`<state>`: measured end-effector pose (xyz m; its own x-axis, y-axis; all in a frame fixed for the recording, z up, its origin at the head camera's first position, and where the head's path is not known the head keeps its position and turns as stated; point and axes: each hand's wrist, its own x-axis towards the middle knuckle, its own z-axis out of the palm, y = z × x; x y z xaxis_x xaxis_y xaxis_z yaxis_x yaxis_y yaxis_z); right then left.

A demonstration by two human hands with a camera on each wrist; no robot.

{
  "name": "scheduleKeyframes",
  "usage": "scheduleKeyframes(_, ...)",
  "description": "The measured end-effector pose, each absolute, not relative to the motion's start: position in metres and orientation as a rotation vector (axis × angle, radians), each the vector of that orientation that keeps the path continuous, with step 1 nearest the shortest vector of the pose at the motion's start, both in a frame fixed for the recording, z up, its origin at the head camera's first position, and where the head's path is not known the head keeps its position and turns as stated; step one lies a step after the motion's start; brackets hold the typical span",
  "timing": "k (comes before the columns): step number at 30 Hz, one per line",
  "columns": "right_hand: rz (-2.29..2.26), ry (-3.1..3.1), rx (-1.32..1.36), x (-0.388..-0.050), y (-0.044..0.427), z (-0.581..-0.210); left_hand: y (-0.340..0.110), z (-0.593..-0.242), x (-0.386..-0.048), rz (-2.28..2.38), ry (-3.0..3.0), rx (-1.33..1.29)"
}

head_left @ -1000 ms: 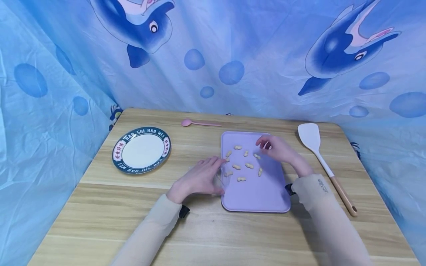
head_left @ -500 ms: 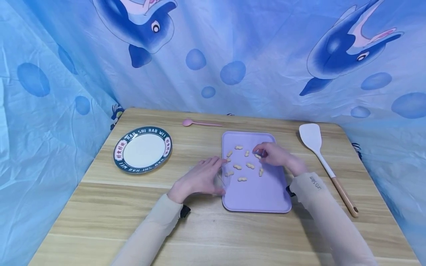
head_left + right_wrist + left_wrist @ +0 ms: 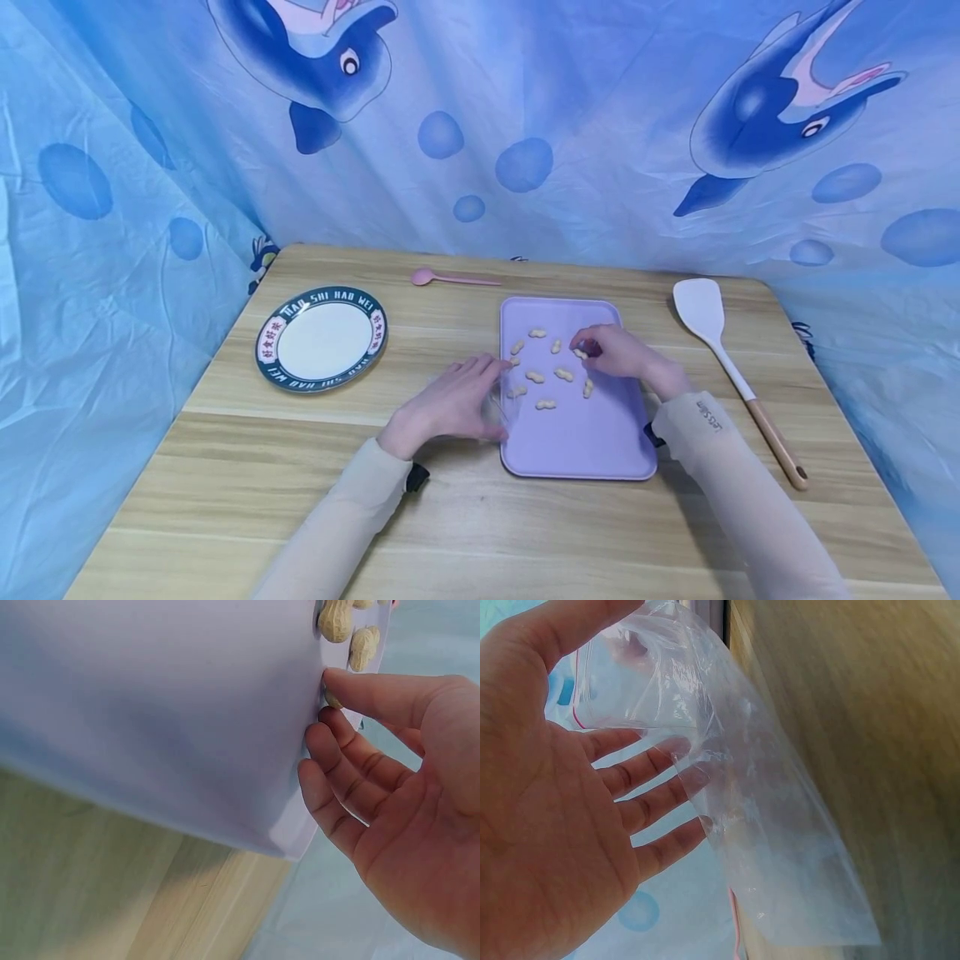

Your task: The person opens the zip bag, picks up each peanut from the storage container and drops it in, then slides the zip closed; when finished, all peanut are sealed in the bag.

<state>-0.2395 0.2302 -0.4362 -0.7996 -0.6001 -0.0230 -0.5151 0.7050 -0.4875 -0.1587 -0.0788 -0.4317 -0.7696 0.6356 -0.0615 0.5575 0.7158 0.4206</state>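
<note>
Fingers of your left hand (image 3: pixel 562 817): nearly straight and spread, with the thumb well apart; they touch the clear plastic bag (image 3: pixel 757 802), just below the centre of the head view.
Bag: thin and wrinkled, with one red line at upper left of the left wrist view; in the head view it is faintly seen over the left edge of the tray (image 3: pixel 585 446).
Fingers of your right hand (image 3: pixel 427 817): thumb and forefinger pinch one peanut (image 3: pixel 332 698), right of centre in the head view; if it is lifted, I cannot tell.
Tray: purple, lying flat on the wooden table (image 3: pixel 225 500), right of centre and rather low.
Other peanuts (image 3: pixel 564 375): scattered apart over the upper half of the tray.
Turner (image 3: pixel 731 367): white, with wooden handle end, slanting at the right side.
Plate (image 3: pixel 325 340): white with dark lettered rim, at the left.
Spoon (image 3: pixel 457 279): pink, at upper centre, near the far table edge.
Cloth (image 3: pixel 600 75): blue, with sea-animal print, filling the top of the frame.
</note>
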Motion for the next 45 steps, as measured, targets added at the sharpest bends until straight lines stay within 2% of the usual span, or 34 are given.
scheduleKeyframes(14,-0.81,2.767,-0.766,-0.233,0.226,-0.426,-0.08,-0.432,-0.158,0.595,2.72,0.967)
scheduleKeyframes(29,-1.132,2.756,-0.748,-0.202,0.184,-0.387,-0.081,-0.431,-0.16,0.604,2.731,0.963)
scheduleKeyframes(45,-1.274,2.567,-0.646,-0.167,0.147,-0.406,-0.079,-0.432,-0.16,0.628,2.726,0.919)
